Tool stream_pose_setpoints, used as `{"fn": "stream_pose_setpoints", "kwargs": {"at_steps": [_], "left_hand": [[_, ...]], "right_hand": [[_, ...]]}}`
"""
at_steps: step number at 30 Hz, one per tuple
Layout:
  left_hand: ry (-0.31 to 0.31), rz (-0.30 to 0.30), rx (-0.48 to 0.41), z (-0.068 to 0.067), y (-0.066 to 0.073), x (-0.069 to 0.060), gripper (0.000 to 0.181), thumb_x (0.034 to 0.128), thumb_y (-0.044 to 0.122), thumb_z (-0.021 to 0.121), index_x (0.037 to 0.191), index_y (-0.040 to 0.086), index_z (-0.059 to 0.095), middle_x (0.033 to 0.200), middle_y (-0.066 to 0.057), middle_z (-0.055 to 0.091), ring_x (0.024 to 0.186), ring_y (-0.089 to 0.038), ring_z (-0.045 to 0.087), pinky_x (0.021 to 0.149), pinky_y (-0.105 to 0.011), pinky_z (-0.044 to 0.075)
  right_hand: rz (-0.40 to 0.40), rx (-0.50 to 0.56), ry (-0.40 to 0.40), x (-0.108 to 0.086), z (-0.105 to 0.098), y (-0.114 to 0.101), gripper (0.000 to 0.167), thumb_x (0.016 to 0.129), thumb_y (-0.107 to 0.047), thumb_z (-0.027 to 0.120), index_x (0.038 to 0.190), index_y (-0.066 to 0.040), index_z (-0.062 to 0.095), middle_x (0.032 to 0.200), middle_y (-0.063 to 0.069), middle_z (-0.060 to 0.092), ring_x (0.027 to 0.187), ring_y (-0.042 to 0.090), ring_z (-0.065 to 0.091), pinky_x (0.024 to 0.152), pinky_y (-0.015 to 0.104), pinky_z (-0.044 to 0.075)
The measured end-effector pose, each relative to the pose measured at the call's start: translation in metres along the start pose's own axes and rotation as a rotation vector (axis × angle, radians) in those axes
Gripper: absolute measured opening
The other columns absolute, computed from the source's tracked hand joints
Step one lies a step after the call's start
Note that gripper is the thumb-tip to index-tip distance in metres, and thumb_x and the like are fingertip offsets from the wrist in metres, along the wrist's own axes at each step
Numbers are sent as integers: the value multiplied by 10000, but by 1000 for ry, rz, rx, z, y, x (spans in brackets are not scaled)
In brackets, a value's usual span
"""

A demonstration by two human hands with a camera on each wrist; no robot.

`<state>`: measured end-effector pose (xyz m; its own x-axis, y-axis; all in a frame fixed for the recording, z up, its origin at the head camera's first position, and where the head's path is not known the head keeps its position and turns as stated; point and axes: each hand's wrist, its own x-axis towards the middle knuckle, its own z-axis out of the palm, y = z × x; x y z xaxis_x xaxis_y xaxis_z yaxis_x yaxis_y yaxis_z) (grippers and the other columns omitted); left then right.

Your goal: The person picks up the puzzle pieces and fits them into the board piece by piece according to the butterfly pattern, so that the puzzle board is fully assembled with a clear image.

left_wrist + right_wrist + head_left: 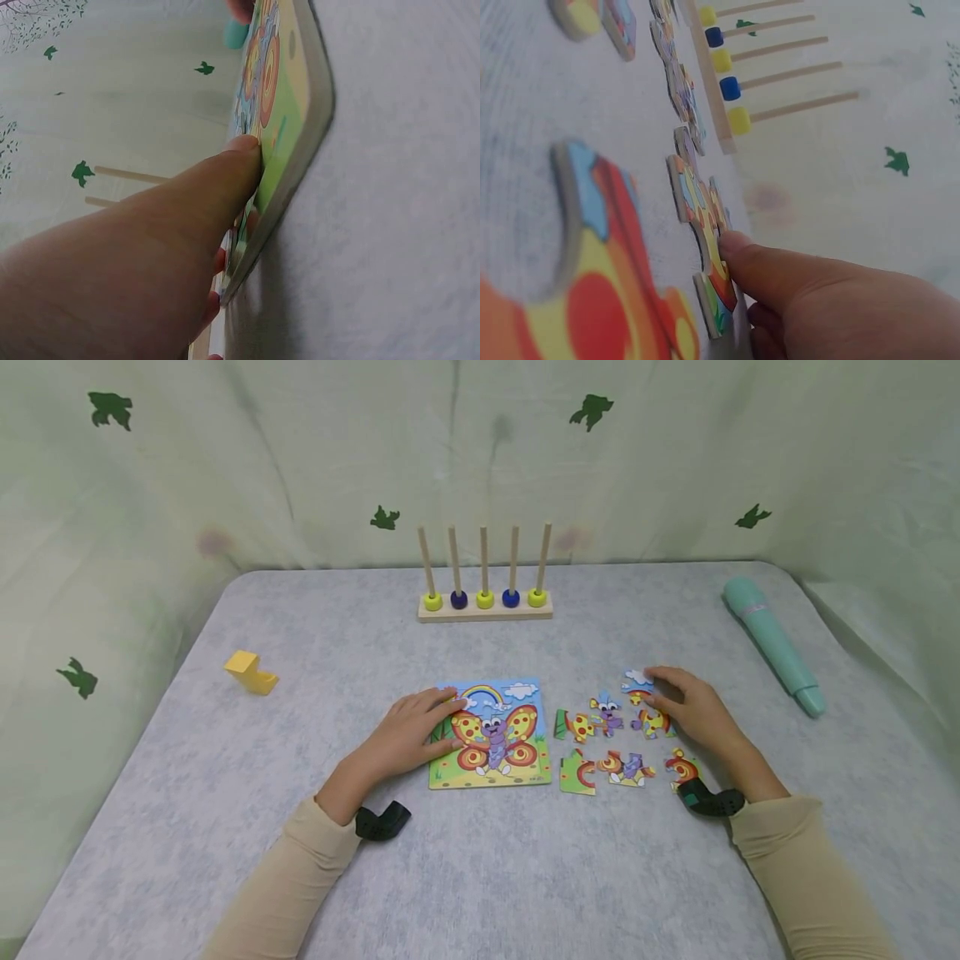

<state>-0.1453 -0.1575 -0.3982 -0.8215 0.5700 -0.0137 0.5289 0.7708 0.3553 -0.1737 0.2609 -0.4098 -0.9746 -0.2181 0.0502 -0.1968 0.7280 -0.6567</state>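
A square puzzle board (506,772) with a butterfly and rainbow picture lies flat on the table. My left hand (401,735) rests on its left side, thumb and fingers spread over the picture; the thumb (232,165) touches its face in the left wrist view. Right of the board lie several loose puzzle pieces (577,772) in two rough rows. My right hand (697,710) is at the upper right ones, index finger by a cloud piece (637,677) and thumb beside a red-and-yellow wing piece (656,723). Other fingers of that hand are partly hidden.
Behind the board stands a wooden peg rack (485,612) with five upright pegs and yellow and blue beads. A yellow block (247,670) lies at the left, a teal microphone-shaped toy (776,643) at the right. A pale curtain (315,452) hangs behind the table.
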Motion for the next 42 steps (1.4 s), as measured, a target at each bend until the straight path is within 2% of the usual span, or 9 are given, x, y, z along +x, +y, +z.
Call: {"fn": "stream_pose_setpoints", "kwargs": {"at_steps": [7, 12, 16, 19, 23, 29, 34, 39, 42], "left_hand": [[10, -1, 18, 0, 2, 1, 601, 869, 469, 526, 1378, 186, 381, 1423, -56, 295, 1297, -279, 223, 1011, -490, 183], [29, -10, 50, 1, 3, 3, 589, 868, 459, 533, 1366, 172, 403, 1411, -65, 315, 1287, -277, 247, 1006, -489, 198], [39, -11, 76, 2, 6, 4, 572, 869, 425, 550, 1349, 141, 425, 1401, -77, 329, 1280, -283, 254, 1007, -483, 199], [37, 22, 76, 3, 8, 6, 554, 879, 361, 558, 1332, 69, 430, 1385, -99, 350, 1280, -280, 260, 1026, -443, 195], [14, 45, 38, 2, 11, 9, 542, 888, 299, 556, 1316, -4, 416, 1365, -123, 376, 1282, -262, 279, 1038, -378, 210], [1, 37, 68, -2, 14, 12, 543, 879, 338, 567, 1296, 14, 439, 1332, -124, 419, 1251, -263, 337, 1014, -387, 262], [-3, 53, 125, -4, 18, 16, 577, 863, 423, 563, 1330, 111, 431, 1233, -94, 475, 1097, -263, 460, 911, -416, 366], [-76, 29, 249, -4, 26, 21, 614, 859, 541, 480, 1398, 281, 341, 1223, -117, 447, 1056, -300, 447, 852, -450, 391], [-90, 25, 318, -3, 30, 22, 594, 859, 576, 437, 1391, 332, 333, 1206, -122, 436, 1031, -298, 438, 842, -452, 384]], "right_hand": [[-36, -40, 23, -1, -4, -5, 434, 882, -228, 586, 1228, 21, 509, 1268, 223, 429, 1196, 394, 352, 953, 535, 280], [-60, -44, 60, 0, -7, -18, 428, 887, -240, 576, 1247, -21, 507, 1293, 183, 412, 1194, 365, 363, 940, 535, 306], [-175, -35, 126, -2, -8, -37, 404, 873, -166, 597, 1239, -17, 519, 1269, 163, 442, 1186, 340, 381, 934, 511, 327], [-277, -26, 165, -4, -5, -56, 396, 852, -108, 617, 1221, 7, 531, 1238, 157, 469, 1162, 326, 410, 915, 483, 358], [-374, -11, 168, -6, 2, -83, 398, 833, -63, 633, 1210, 22, 537, 1220, 148, 483, 1139, 304, 434, 893, 457, 385], [-425, 19, 93, -4, 22, -117, 418, 831, -86, 638, 1227, 0, 532, 1238, 116, 479, 1153, 250, 430, 904, 407, 398], [-444, 41, 10, 6, 47, -128, 402, 845, -122, 625, 1219, 1, 541, 1224, 119, 489, 1147, 243, 438, 905, 379, 402], [-368, 19, -106, 18, 69, -123, 385, 874, -153, 592, 1231, -20, 535, 1241, 121, 479, 1160, 252, 431, 919, 387, 386], [-313, 7, -163, 22, 77, -117, 377, 886, -174, 577, 1237, -42, 534, 1250, 107, 475, 1167, 245, 425, 931, 389, 375]]}}
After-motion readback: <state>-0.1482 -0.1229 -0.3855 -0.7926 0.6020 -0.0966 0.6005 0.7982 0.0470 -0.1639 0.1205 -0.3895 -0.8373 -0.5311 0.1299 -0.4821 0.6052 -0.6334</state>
